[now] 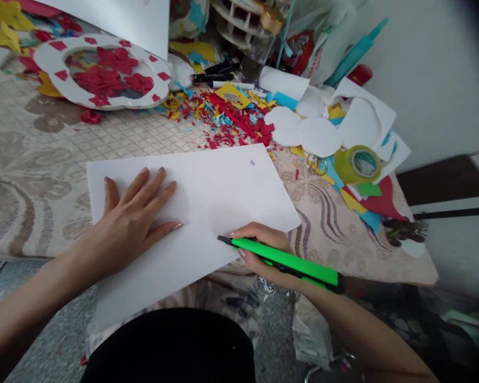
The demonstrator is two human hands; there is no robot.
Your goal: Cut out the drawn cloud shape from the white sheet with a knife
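Observation:
A large white sheet (215, 181) lies at the front of the table, its near part reaching past the edge. Flat on its left side rests my left hand (138, 210), fingers spread. My right hand (263, 247) grips a bright green utility knife (287, 259) over the sheet's near right part. The knife's dark tip points left, close to the paper; whether it touches cannot be made out. A small purplish mark or scrap (252, 163) shows near the sheet's far right corner.
Beyond the sheet are paper scraps (227, 114), white scalloped cutouts (319, 136) and a white frame with red paper flowers (159, 80). A yellow-green tape roll (359, 164) sits at right, near a teal pen-like tool (357, 53). A gold-capped bottle (259, 48) stands behind.

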